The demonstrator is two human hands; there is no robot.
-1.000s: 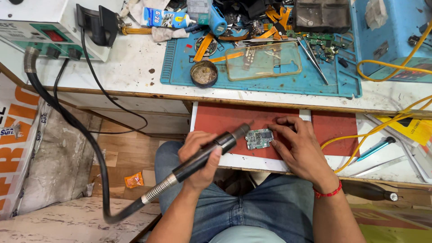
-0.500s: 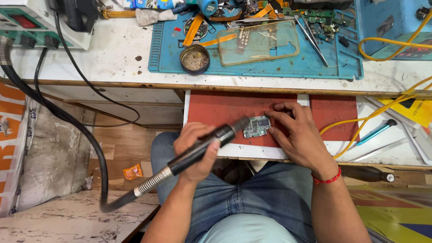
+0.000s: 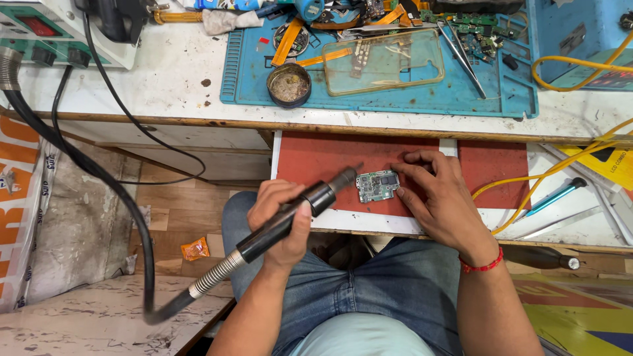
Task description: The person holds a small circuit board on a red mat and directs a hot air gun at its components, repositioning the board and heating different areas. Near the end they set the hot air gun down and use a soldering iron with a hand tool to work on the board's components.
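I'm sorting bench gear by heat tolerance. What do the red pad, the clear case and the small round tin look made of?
Red pad: probably silicone or rubber, matte and dull.
Clear case: likely soft plastic, see-through with a yellowish tint.
Round tin: seemingly metal, with a dark rim and crusty brownish contents.

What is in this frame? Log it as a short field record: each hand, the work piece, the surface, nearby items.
left hand: grips a black hot-air handpiece, nozzle aimed toward the board
right hand: fingertips steady the board's right edge
work piece: small green circuit board, lying flat
surface: red mat on a pull-out shelf
hose: black hose runs from the handpiece up to the station at top left
bench above: blue mat with a round tin, clear phone case, tweezers
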